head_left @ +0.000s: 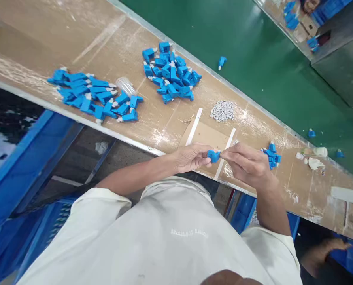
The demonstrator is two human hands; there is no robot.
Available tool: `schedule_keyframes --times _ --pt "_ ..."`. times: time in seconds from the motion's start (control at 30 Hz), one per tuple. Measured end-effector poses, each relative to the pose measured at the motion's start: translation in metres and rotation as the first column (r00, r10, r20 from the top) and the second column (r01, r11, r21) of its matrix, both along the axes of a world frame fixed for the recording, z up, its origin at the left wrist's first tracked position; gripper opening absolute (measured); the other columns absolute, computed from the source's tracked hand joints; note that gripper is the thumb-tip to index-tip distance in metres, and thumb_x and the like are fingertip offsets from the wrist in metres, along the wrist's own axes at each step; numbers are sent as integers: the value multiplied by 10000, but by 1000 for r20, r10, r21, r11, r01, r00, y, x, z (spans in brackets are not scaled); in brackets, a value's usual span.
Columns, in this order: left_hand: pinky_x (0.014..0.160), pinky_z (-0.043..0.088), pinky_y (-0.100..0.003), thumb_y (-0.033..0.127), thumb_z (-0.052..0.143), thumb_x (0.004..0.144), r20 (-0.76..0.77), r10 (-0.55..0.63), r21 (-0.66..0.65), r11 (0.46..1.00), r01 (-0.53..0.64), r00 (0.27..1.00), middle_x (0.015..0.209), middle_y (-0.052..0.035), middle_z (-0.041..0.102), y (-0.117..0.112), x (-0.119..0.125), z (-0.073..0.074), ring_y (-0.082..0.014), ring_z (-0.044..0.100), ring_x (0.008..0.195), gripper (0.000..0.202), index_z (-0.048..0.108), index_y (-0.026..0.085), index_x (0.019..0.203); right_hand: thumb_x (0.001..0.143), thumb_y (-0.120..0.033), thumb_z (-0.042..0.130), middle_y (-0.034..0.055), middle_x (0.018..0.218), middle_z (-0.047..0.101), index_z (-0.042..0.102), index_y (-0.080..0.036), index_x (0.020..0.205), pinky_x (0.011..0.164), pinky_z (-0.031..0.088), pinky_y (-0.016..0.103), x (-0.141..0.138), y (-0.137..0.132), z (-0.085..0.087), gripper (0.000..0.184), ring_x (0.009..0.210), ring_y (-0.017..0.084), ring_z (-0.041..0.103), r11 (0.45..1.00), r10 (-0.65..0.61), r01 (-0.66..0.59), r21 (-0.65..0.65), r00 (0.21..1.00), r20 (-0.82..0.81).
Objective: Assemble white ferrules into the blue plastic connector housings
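My left hand [194, 158] pinches a small blue plastic part [213, 156] between thumb and fingers, above the front edge of the bench. Against the right end of that part, the fingertips of my right hand [249, 163] are pressed together; whatever they grip is too small to make out. A brown cardboard piece [207, 135] with white tape strips lies just beyond both hands. Behind it sits a heap of small grey pieces [222, 111]. Several more blue parts [271, 156] lie partly hidden beside my right hand.
Two large piles of blue parts, one at the back [172, 73] and one at the left [87, 93], cover the bench [161, 126]. A clear plastic cup [125, 86] lies by the left pile. A small bottle [315, 152] is at right. Single blue parts [221, 62] are on the green floor.
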State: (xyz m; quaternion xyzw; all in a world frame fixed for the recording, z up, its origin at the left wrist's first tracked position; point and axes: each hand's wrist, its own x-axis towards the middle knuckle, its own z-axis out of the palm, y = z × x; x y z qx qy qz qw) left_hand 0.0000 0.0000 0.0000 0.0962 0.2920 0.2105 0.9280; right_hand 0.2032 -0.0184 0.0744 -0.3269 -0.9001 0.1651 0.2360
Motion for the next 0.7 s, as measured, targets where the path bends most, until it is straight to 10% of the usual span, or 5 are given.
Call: schedule_keyframes --times 0.13,0.23,0.33,0.47,0.7 --pt "505 523 -150 355 898 712 99 62 232 969 -84 993 601 31 593 -3 -7 12 -35 526 462 372 615 116 696 812 -201 846 44 764 771 811 -231 918 576 602 258 2 -4 -2 115 647 157 710 968 -207 154 -198 937 -283" --pt "502 523 -171 463 950 606 84 137 345 925 -158 987 608 27 604 -6 -9 18 -55 544 501 468 649 117 705 720 -343 928 20 721 740 811 -221 955 449 576 240 -2 -13 -14 289 528 137 663 809 -499 229 -541 753 -428" --pt "500 502 -177 497 948 594 45 166 406 898 -170 985 620 11 627 -10 -8 19 -67 553 526 482 682 117 728 725 -429 912 -1 696 698 813 -228 1020 371 546 224 -12 -19 -32 371 474 119 630 633 -612 32 -773 632 -475" --pt "503 465 -177 516 929 621 23 172 471 867 -162 985 622 -9 644 -14 -6 17 -75 558 537 474 685 119 709 680 -446 931 -26 662 627 820 -227 987 293 452 169 -27 -21 -50 393 432 80 556 530 -662 -152 -834 541 -519" --pt "518 471 -188 500 872 720 -9 225 598 782 -176 974 636 -23 670 -20 -7 13 -92 590 555 412 705 125 756 648 -468 935 -18 671 574 796 -204 883 276 422 171 -38 -28 -54 380 475 93 531 510 -721 -157 -846 458 -520"
